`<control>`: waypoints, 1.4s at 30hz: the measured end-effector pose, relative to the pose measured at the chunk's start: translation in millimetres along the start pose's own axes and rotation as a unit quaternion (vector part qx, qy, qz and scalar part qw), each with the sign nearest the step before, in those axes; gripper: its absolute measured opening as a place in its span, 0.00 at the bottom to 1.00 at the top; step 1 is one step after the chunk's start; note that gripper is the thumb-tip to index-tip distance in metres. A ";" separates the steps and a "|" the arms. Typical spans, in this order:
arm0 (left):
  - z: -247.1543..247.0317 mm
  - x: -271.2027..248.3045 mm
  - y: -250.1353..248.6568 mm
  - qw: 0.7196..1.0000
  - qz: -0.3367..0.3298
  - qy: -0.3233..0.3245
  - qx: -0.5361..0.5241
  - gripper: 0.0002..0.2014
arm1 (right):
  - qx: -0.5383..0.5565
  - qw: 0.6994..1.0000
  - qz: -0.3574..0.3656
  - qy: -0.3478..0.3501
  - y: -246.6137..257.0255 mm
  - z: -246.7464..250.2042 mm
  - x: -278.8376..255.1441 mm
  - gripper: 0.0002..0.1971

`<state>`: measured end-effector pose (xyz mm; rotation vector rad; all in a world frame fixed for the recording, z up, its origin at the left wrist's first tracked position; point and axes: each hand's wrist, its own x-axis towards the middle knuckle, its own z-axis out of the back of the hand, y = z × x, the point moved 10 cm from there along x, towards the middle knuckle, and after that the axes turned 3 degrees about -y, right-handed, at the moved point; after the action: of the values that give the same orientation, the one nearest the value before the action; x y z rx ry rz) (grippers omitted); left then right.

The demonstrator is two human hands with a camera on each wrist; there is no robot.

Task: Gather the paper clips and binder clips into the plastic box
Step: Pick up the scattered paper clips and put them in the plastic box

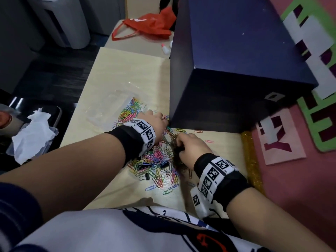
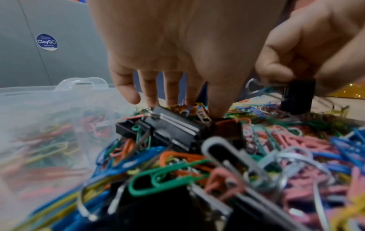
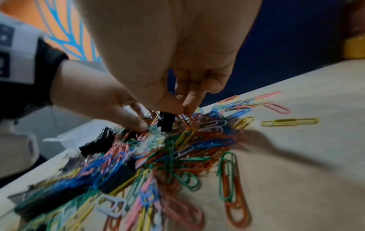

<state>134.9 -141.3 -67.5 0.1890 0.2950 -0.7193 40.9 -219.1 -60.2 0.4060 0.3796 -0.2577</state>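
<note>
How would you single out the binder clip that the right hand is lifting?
Start at the big dark blue box; on the table in front of it lies the pile of coloured paper clips. At its right edge the right hand pinches a black binder clip, raised above the pile, unlike those lying flat.

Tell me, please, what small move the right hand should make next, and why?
Probably lift the black binder clip clear of the pile and carry it left to the plastic box. The right hand already pinches it, paper clips still tangle around it, and the box lies beyond the left hand.
</note>
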 end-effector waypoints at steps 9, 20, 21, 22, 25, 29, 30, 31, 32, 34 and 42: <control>7.5 -4.0 -24.7 0.997 -0.075 -0.011 0.032 0.18 | 0.095 0.989 -0.072 -0.089 -37.8 20.2 0.9 0.08; 25.9 -12.8 -37.1 0.988 -0.147 -0.041 -0.015 0.10 | 0.038 0.951 -0.221 -0.212 -88.9 54.5 -10.9 0.12; 26.4 -12.8 -35.7 0.988 -0.148 -0.040 -0.027 0.09 | 0.032 0.955 -0.206 -0.211 -86.1 54.3 -9.2 0.14; 26.4 -12.8 -34.0 0.987 -0.148 -0.039 -0.038 0.08 | 0.041 0.961 -0.192 -0.196 -82.5 49.2 -5.6 0.15; 26.1 -13.4 -29.9 0.985 -0.149 -0.036 -0.073 0.10 | 0.030 0.978 -0.178 -0.108 -70.3 19.6 3.9 0.21; 28.9 -14.5 -21.3 0.981 -0.136 -0.056 -0.129 0.12 | -0.017 0.995 -0.082 -0.047 -25.5 -4.2 7.0 0.21; 29.6 -15.8 -18.9 0.980 -0.132 -0.060 -0.139 0.13 | -0.021 0.998 -0.055 -0.028 -14.6 -9.9 6.1 0.25; 30.6 -17.3 -16.5 0.979 -0.129 -0.066 -0.145 0.13 | -0.026 0.999 -0.036 -0.005 -6.3 -16.1 4.9 0.33; 32.5 -19.1 -13.3 0.978 -0.126 -0.075 -0.148 0.14 | -0.032 0.999 -0.026 0.021 0.6 -22.3 3.4 0.42; 37.1 -22.9 -6.5 0.975 -0.119 -0.093 -0.161 0.15 | -0.064 0.996 -0.016 0.063 9.4 -33.0 0.2 0.50; 69.2 -35.8 68.1 0.944 -0.007 -0.205 -0.258 0.11 | -0.040 0.998 -0.039 0.032 14.7 -30.5 6.9 0.20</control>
<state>169.0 -87.6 14.1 -0.4586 0.0771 -0.6555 42.4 -194.2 -84.1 0.3225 0.4682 -0.3059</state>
